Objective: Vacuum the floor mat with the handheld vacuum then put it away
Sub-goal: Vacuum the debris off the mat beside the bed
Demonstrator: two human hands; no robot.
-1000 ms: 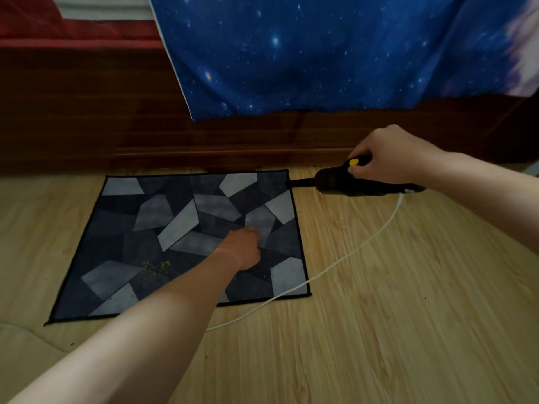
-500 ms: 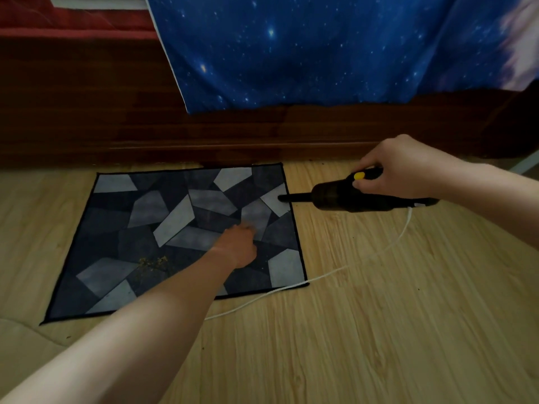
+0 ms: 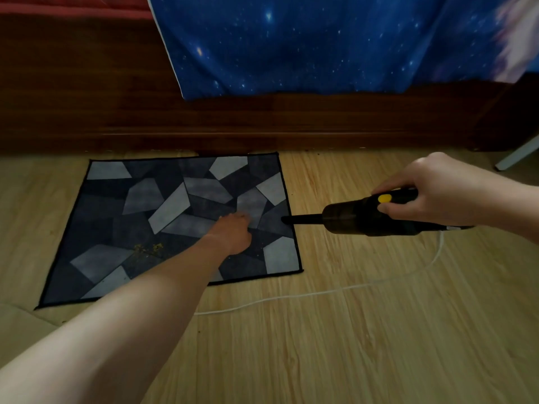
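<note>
A: Where is the handheld vacuum (image 3: 364, 218) seen?

B: Off to the right of the floor mat (image 3: 110, 228), held above the wooden floor (image 3: 350, 345). It is gripped by the right hand (image 3: 437, 191): fingers are curled round the black body, and the thumb is placed just beside the yellow button (image 3: 385, 198).

A: And the nozzle?

B: The narrow nozzle (image 3: 303, 220) is pointed left, roughly level. Its tip is seen just over the mat's right edge. Contact with the mat cannot be told.

A: Left hand?

B: The left hand (image 3: 233, 234) is laid palm down on the mat, right of centre, with the arm stretched forward. Nothing is held in it. The fingers are foreshortened, so their spread cannot be told.

A: Any debris?

B: A small patch of yellowish crumbs (image 3: 148, 249) is seen on the mat, left of the forearm and well apart from the nozzle.

A: The mat itself?

B: Grey and dark angular patches, black border. It is laid flat on the floor, far edge near a dark wooden panel (image 3: 87, 97).

A: Anything else?

B: A white cord (image 3: 320, 293) is trailed from the vacuum's rear across the floor, past the mat's near right corner. A blue starry cloth (image 3: 320, 39) is hung over the panel.
</note>
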